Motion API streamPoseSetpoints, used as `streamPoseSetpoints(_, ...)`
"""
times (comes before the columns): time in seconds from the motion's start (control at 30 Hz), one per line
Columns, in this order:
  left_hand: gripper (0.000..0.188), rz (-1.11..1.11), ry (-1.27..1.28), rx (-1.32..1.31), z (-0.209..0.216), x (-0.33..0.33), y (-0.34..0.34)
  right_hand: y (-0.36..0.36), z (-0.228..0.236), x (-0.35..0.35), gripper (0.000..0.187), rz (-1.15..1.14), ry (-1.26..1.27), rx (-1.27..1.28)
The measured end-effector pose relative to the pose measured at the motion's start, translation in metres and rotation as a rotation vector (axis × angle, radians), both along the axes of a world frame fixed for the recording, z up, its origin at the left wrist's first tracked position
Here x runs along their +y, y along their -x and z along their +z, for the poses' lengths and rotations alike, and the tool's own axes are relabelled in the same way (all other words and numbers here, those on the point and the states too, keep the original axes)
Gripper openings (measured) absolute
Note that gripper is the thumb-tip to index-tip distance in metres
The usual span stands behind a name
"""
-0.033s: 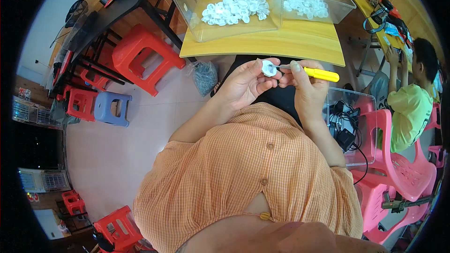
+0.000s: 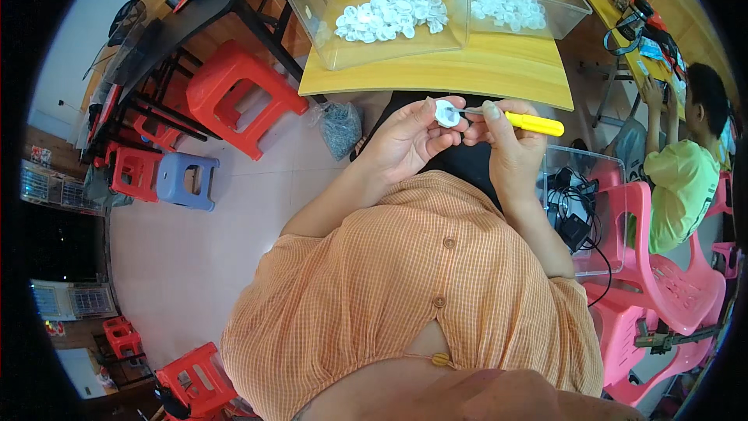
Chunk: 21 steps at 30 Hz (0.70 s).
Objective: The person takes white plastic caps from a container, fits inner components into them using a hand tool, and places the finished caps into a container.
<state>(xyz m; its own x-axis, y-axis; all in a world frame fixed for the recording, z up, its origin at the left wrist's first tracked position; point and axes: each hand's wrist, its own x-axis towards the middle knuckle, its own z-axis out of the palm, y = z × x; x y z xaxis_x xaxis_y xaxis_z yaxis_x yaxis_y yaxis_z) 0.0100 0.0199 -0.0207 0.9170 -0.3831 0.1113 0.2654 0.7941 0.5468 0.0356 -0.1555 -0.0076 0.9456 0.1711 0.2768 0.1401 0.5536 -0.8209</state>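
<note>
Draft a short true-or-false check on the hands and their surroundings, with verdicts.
1. The left hand holds a small white piece. True.
2. The right hand holds a tool with a red handle. False: the handle is yellow.
3. On the yellow table, the left clear bin contains many white pieces. True.
4. The blue stool stands to the wearer's right. False: the blue stool is on the left.
5. Another person on the right wears a light green shirt. True.
</note>
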Motion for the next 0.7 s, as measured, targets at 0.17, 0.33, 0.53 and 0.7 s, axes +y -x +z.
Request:
streamPoseSetpoints(0.17,0.043,0.004,0.020,-0.006,-0.0002,-0.0009,-0.0001,0.0003,0.0024,-0.0003,0.012,-0.002,0.005,0.019)
streamPoseSetpoints(0.33,0.042,0.014,-0.001,-0.015,-0.0025,-0.0013,0.0004,0.0000,0.0030,-0.0011,0.013,0.014,0.008,0.020)
streamPoseSetpoints(0.53,0.041,0.034,-0.040,-0.041,-0.0051,-0.0005,-0.0006,0.0001,0.0041,0.0000,0.013,0.016,-0.017,0.063)
streamPoseSetpoints(0.7,0.042,0.054,-0.047,-0.023,-0.0028,-0.0024,0.0012,0.0016,0.0052,0.0003,0.013,0.029,0.017,0.048)
